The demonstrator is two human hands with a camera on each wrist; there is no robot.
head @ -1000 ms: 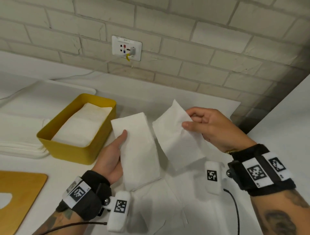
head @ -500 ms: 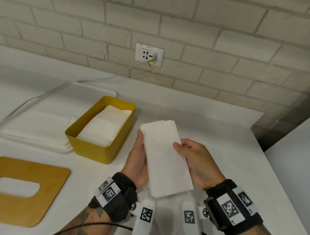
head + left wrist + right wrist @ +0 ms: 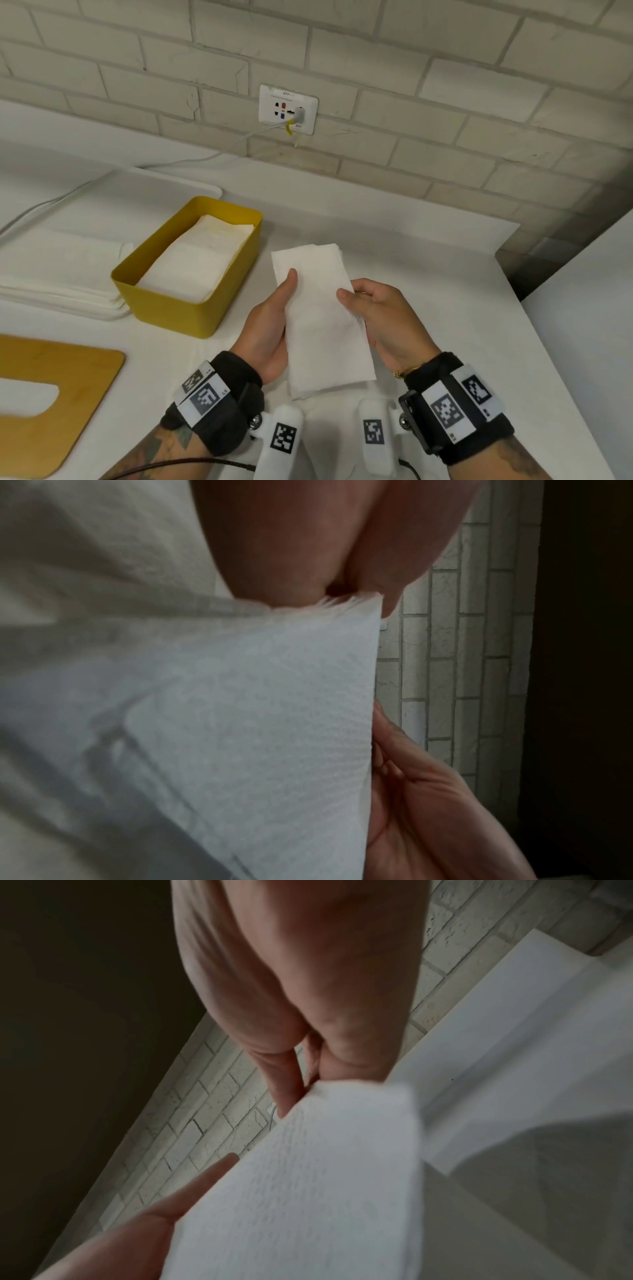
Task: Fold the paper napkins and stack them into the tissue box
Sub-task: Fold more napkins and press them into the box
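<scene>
A white paper napkin (image 3: 320,318), folded into a long strip, is held above the table between both hands. My left hand (image 3: 274,318) grips its left edge with the thumb on top. My right hand (image 3: 373,315) pinches its right edge, thumb over the paper and fingers behind. The wrist views show the napkin (image 3: 257,723) (image 3: 308,1191) up close against each palm. To the left stands the yellow tissue box (image 3: 161,308), open, with a stack of folded napkins (image 3: 198,263) inside.
A wooden lid (image 3: 51,404) with an oval slot lies at the lower left. A white tray (image 3: 61,274) with flat napkins sits left of the box. More napkins lie under my wrists. A brick wall with a socket (image 3: 287,109) and cable runs behind.
One second ago each hand held one half of the napkin apart. The halves have come together into a single folded strip held by both hands, lower and nearer to me.
</scene>
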